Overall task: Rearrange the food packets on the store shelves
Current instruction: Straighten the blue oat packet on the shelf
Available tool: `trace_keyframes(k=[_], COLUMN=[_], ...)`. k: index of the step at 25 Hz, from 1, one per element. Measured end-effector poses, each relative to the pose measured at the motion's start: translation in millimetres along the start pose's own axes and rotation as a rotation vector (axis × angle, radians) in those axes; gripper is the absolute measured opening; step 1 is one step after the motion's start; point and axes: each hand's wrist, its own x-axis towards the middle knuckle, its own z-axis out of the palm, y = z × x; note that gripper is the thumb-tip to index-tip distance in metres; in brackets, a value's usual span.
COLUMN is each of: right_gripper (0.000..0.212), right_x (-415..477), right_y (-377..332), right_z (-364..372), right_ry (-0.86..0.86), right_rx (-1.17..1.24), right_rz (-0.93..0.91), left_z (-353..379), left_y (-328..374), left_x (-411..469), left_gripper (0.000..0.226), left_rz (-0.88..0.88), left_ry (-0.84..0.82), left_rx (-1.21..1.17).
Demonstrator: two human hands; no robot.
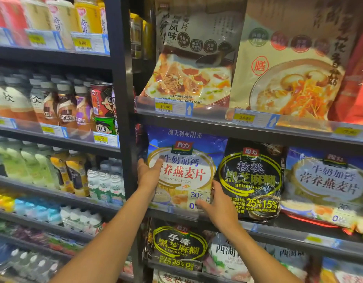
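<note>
A blue and white oatmeal packet (184,160) stands upright on the middle shelf (278,229), at the left end of its row. My left hand (149,173) holds its left edge, thumb across the front. My right hand (217,207) grips its lower right corner, between this packet and the black sesame packet (251,180) beside it. A second blue oatmeal packet (325,184) leans at the right of the same shelf.
Two large pale cereal bags (195,58) (288,68) fill the shelf above. Below are another black sesame packet (177,246) and white packets (227,256). A black upright post (123,99) divides this bay from drink shelves (54,103) on the left.
</note>
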Motion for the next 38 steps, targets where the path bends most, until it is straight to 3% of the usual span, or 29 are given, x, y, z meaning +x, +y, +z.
trace_keyframes(k=[2, 7, 13, 17, 21, 23, 27, 33, 38], right_gripper=[0.087, 0.081, 0.085, 0.078, 0.078, 0.074, 0.067, 0.071, 0.075], right_x=[1.8, 13.4, 7.3, -8.3, -21.7, -28.6, -42.5, -71.9, -107.1], right_y=[-3.7, -12.3, -3.8, 3.8, 12.1, 16.5, 31.7, 60.7, 98.7], right_z=[-4.0, -32.0, -53.6, -54.4, -58.0, -63.6, -74.1, -97.5, -125.6], right_ry=[0.026, 0.094, 0.102, 0.096, 0.093, 0.082, 0.098, 0.115, 0.12], right_rx=[0.022, 0.001, 0.125, 0.239, 0.279, 0.308, 0.335, 0.388, 0.414], right_rz=[0.0, -0.016, -0.041, -0.02, -0.007, -0.001, 0.01, 0.04, 0.041], left_z=[1.9, 5.6, 3.2, 0.9, 5.0, 7.8, 17.4, 37.7, 61.9], left_y=[4.9, 7.4, 17.6, 18.8, 18.4, 16.7, 3.5, 10.0, 3.6], left_x=[4.6, 20.4, 7.3, -3.5, -15.5, -21.7, -29.0, -84.5, -136.7], left_gripper=[0.103, 0.145, 0.115, 0.064, 0.049, 0.048, 0.077, 0.056, 0.055], left_rz=[0.016, 0.017, 0.031, 0.076, 0.102, 0.128, 0.167, 0.212, 0.215], left_ry=[-0.003, 0.031, -0.041, -0.079, -0.125, -0.124, -0.101, -0.114, -0.126], left_rx=[-0.047, -0.024, -0.04, -0.02, -0.015, 0.012, 0.101, 0.095, 0.072])
